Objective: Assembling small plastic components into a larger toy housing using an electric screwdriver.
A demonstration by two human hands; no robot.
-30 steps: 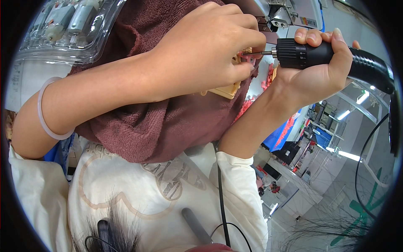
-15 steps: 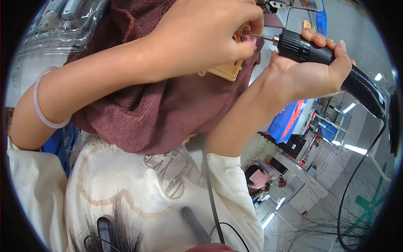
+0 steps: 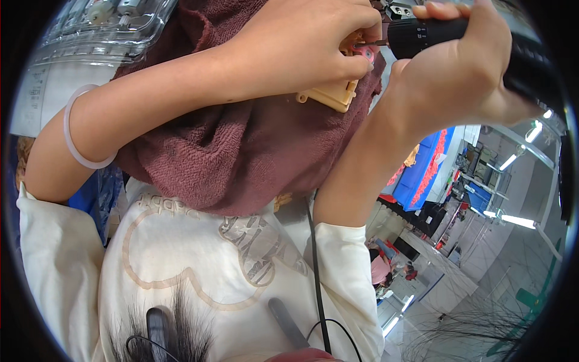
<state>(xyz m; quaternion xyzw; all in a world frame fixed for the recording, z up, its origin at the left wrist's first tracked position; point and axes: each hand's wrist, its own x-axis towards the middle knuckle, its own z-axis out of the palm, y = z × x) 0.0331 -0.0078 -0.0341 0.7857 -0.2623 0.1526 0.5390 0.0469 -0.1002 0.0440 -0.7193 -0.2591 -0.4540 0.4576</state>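
Note:
My left hand (image 3: 313, 48) is closed on a yellow plastic housing (image 3: 333, 98), thumb and fingers pinched round its upper part. A small pink part (image 3: 367, 54) shows at the fingertips. My right hand (image 3: 461, 78) wraps a black electric screwdriver (image 3: 416, 37), which lies nearly level. Its thin bit points left and meets the work beside the pink part; the exact contact is hidden by my fingers. Beneath the housing, a brown towel (image 3: 265, 151) is draped over the work surface and hangs toward my lap.
At the far left sits a clear plastic tray (image 3: 136, 41) holding small motors. Blue bins (image 3: 427, 175) with pink parts stand beyond my right forearm. A dark cable (image 3: 318, 277) runs down my front. Deeper in the room, a person in pink (image 3: 380, 268) is visible.
My right hand has rolled over and risen with the screwdriver, which now lies more level. The bit stays at the work. My left hand keeps its grip, and the whole view has shifted slightly.

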